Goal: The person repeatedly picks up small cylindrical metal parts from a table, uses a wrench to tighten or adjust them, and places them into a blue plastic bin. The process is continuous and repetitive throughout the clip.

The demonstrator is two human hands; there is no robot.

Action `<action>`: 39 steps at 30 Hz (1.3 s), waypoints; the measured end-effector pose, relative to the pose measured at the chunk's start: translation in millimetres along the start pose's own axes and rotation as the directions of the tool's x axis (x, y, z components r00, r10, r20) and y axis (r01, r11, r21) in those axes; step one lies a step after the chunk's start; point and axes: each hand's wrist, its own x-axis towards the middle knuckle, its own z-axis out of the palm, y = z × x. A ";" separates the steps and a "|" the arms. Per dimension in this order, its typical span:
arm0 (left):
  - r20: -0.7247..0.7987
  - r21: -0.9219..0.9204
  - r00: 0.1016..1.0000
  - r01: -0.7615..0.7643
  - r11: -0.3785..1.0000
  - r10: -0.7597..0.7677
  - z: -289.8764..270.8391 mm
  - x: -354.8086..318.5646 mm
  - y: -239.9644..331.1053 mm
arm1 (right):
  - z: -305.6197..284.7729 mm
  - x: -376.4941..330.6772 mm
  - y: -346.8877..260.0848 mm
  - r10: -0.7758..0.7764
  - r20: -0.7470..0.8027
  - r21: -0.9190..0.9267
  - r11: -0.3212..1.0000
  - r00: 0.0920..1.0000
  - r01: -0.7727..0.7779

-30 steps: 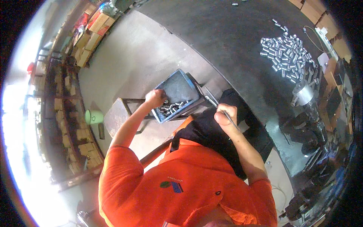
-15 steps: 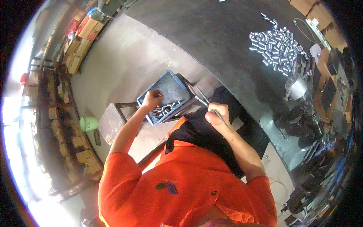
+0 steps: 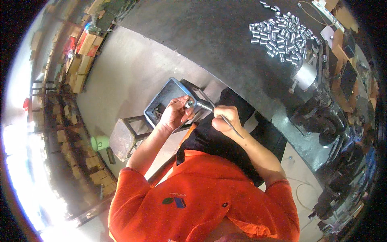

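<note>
Over the blue plastic bin (image 3: 147, 111), my left hand (image 3: 172, 115) pinches a small hollow metal sleeve (image 3: 189, 104) between thumb and fingers, its open end showing. My right hand (image 3: 226, 117) is closed round a thin metal rod tool (image 3: 233, 128), whose tail runs back over the wrist. A wider shiny cylindrical part (image 3: 204, 105) sits at the tool's front, close beside the sleeve; whether it belongs to the tool or is a separate piece I cannot tell. More small metal pieces (image 3: 158, 113) lie in the bin, partly hidden by my left hand.
On the dark tabletop (image 3: 209, 44) at upper right lies a heap of shiny metal sleeves (image 3: 282, 36). A machine with a silver cylindrical head (image 3: 304, 75) stands beside it. A worn stool (image 3: 122, 139) and a green bucket (image 3: 100, 142) are at left, near shelves of boxes (image 3: 86, 44).
My left hand has come up out of the bin and rightward, now with a metal sleeve in its fingers. My right hand and the tool have shifted slightly left, and the two hands are closer.
</note>
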 end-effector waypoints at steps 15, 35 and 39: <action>0.230 0.661 0.957 -0.286 0.694 0.175 19.6 3.1 14.7 | -1.1 -0.2 -3.2 0.089 0.052 -0.055 0.995 0.995 -0.086; 0.120 0.534 0.958 -0.283 0.796 0.260 14.3 3.4 22.6 | -5.0 3.6 -8.5 0.051 0.007 -0.046 0.998 0.999 -0.051; 0.251 0.950 0.818 -0.311 0.032 0.517 -5.3 8.8 32.3 | -6.5 3.8 -21.2 -0.026 0.040 0.035 0.999 0.999 0.025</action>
